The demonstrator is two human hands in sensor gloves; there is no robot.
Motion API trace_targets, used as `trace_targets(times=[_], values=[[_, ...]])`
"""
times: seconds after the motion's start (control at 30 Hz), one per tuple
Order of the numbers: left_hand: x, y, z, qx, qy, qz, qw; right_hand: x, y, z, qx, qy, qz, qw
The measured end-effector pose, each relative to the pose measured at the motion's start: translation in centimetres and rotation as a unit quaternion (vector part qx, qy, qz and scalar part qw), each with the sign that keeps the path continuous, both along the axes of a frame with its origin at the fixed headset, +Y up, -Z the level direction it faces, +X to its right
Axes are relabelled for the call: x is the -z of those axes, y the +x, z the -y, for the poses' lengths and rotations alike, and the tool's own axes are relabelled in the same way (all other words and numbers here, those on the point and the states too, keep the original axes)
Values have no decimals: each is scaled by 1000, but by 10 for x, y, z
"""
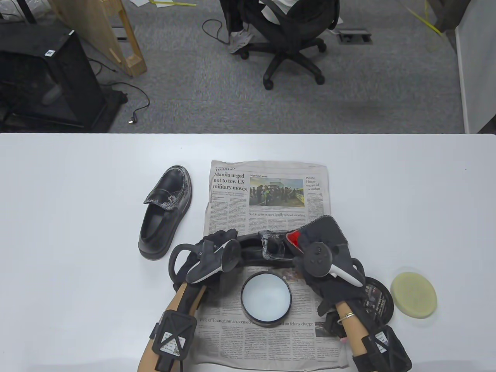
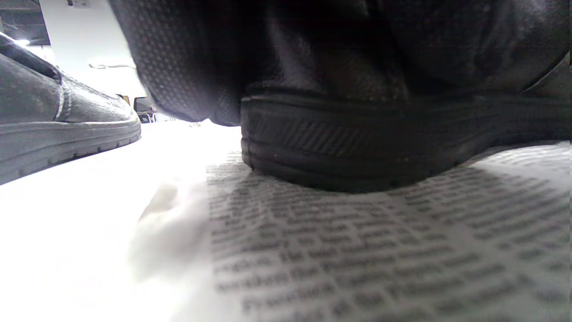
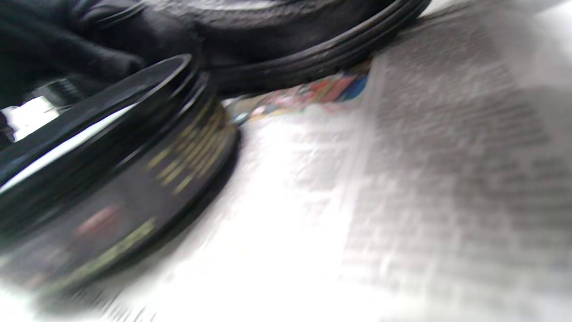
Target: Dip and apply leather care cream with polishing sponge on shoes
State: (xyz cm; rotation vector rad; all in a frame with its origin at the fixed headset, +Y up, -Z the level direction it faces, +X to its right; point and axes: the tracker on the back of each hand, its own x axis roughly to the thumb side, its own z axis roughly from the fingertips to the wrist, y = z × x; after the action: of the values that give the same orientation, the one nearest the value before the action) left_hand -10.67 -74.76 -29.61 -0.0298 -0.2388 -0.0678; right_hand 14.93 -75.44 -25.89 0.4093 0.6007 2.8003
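The shoe (image 1: 267,254) I'm working on lies across the newspaper (image 1: 271,201), long axis running left to right, just far of the open cream tin (image 1: 266,299). Both my hands are on it, one at each end. My left hand (image 1: 215,257) covers the heel end on the left, and the left wrist view shows the ribbed sole sitting flat on the print with the glove wrapped over the upper, so I'd call that a hold. My right hand (image 1: 317,252) sits over the toe end on the right; whether its fingers grip the leather or only press on it, I cannot tell, since the tracker hides them.

The shoe is a black loafer with a thick sole, and pale smears show on the bit of upper visible between my hands.

The sponge (image 1: 413,295), a pale yellow disc, lies on the bench off the paper at the near right, apart from either hand. My right hand is much the nearer, so I judge the reach for it falls to that side, back and to the right past the tin's lid (image 1: 378,300), which lies beside my right wrist.

The second shoe (image 1: 166,212) stands on the bench to the left of the paper, toe pointing far, also streaked with pale cream.
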Motion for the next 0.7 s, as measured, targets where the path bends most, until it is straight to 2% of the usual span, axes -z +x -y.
trace_targets(times=[0.17, 0.27, 0.37, 0.53, 0.7], values=[[1, 0, 1, -13, -8, 3, 1000, -8, -45, -10, 58, 19, -63, 996], [2, 0, 1, -17, -11, 6, 1000, 4, -66, -19, 91, 27, -71, 993], [2, -1, 2, -19, -10, 7, 1000, 26, -77, -18, 105, 15, -50, 993], [1, -1, 1, -8, -6, 6, 1000, 51, -54, -6, 128, -14, 17, 991], [1, -2, 1, -12, -6, 3, 1000, 52, -15, -6, 43, -2, 60, 997]])
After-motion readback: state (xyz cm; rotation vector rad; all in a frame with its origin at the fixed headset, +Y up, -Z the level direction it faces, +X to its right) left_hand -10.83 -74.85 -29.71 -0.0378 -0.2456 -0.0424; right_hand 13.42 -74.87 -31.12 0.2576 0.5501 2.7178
